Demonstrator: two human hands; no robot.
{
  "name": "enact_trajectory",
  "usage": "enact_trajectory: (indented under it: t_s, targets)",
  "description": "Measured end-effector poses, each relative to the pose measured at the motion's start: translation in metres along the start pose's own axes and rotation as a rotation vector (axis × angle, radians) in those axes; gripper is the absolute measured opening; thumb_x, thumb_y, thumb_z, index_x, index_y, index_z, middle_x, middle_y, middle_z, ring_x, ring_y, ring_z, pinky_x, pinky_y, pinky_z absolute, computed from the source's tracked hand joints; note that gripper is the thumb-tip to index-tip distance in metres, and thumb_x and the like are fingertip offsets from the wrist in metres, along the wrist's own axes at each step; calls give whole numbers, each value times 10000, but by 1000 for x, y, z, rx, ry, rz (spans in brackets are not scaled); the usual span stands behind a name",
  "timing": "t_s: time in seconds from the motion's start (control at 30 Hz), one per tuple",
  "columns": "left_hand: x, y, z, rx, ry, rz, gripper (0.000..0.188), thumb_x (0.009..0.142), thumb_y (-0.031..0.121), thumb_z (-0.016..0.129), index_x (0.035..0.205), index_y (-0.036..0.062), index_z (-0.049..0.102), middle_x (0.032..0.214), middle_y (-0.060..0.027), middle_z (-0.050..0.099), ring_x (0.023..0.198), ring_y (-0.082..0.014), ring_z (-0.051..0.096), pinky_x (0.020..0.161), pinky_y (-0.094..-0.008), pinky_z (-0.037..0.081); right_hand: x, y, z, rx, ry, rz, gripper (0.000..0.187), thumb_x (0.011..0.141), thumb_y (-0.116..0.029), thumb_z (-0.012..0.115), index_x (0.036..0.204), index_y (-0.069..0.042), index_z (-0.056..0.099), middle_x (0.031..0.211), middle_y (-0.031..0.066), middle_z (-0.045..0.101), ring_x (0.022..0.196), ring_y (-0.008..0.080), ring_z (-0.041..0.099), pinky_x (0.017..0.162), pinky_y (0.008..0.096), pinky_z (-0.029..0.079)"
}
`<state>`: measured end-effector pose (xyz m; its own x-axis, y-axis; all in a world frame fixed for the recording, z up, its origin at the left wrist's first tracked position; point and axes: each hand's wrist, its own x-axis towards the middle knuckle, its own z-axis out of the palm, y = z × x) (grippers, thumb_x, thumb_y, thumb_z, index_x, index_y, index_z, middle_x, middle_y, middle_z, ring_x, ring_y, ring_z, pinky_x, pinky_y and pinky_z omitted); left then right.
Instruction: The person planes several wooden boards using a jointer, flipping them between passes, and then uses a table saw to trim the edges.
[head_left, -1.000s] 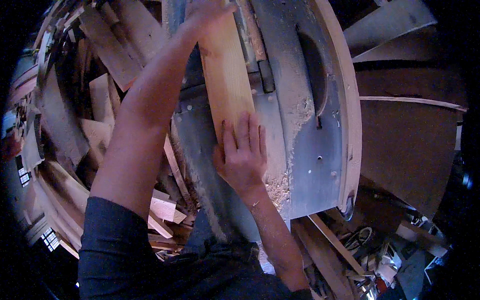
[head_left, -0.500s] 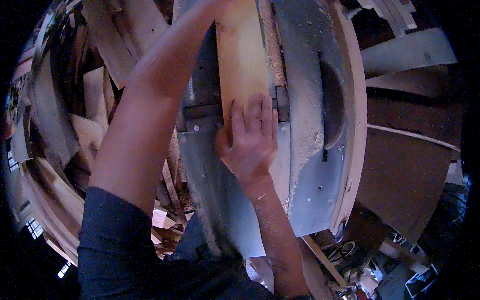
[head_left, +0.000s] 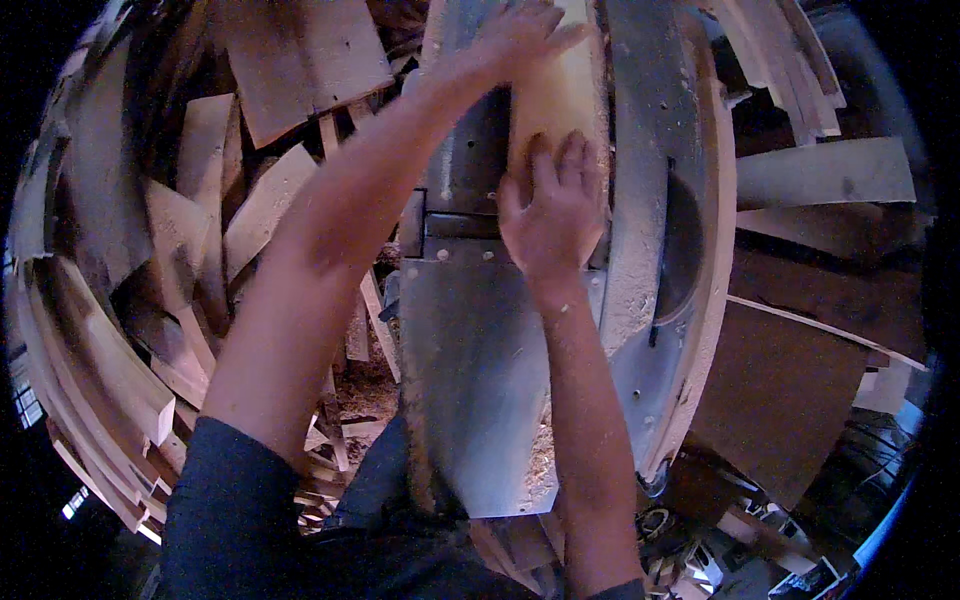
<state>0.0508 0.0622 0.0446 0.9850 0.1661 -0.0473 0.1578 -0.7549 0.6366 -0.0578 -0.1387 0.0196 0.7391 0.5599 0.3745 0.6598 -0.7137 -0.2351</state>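
Note:
A pale wooden board [head_left: 560, 95] lies lengthwise on the grey metal table [head_left: 470, 340] of a machine that looks like a jointer. My right hand [head_left: 555, 220] rests flat over the board's near end, fingers stretched forward and slightly apart. Farther along, my left hand [head_left: 525, 40] lies across the board with its fingers extended, a little blurred. To the left of my right hand, a dark crosswise slot [head_left: 460, 226] shows in the metal table. The board's far end runs out at the top edge, and its near end is hidden under my right hand.
Right of the board runs a long grey plate [head_left: 637, 170] with sawdust and a half-round opening [head_left: 682, 250]. Offcuts and planks [head_left: 210, 160] are heaped on the left. A brown panel [head_left: 780, 390] and more boards [head_left: 825, 175] stand at the right. Shavings [head_left: 540, 455] lie on the table's near edge.
The board and my right hand have moved forward, away from me, past the slot. More of the near table shows. My left hand now shows at the top. The whole view has shifted somewhat.

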Motion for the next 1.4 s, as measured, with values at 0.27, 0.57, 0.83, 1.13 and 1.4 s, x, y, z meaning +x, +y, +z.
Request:
enact_trajectory:
  t_s: [0.27,0.57,0.83,1.13,1.4]
  targets:
    - [-301,15,17,-320,407,72,590,1036,339,446,1496,-12,330,1580,-211,294,1473,-371,255,1202,-453,165,49,22,25,-220,37,-180,589,820,-385,649,1326,-85,615,1309,269,584,1287,407,495,1121,438,367]
    - [-510,76,40,-825,197,-401,682,1011,403,528,1498,-30,330,1579,-189,315,1481,-305,262,1201,-392,193,73,-20,-40,37,-385,237,832,654,-387,807,1365,-31,562,1271,225,631,1168,375,616,1007,425,478]
    - [-478,99,37,-1346,190,-470,573,1008,379,542,1400,-30,462,1388,-113,546,1263,-249,535,1091,-365,387,-95,-58,-215,1790,-529,713,623,893,-310,664,1432,-57,478,1199,114,651,925,134,666,498,206,492]
    - [-549,191,90,-2298,402,-216,461,984,440,578,1231,53,621,1108,-104,706,978,-234,693,896,-417,554,-477,25,-338,2317,-625,1042,821,785,-446,761,1420,-19,464,1336,191,591,1114,332,646,935,483,566]
    - [-740,248,173,-2065,938,-541,424,914,329,717,1206,34,635,987,-77,691,831,-201,681,685,-381,580,-581,18,-411,1855,-593,1158,567,985,-415,467,1382,-11,504,1270,145,631,1137,287,628,983,441,516]
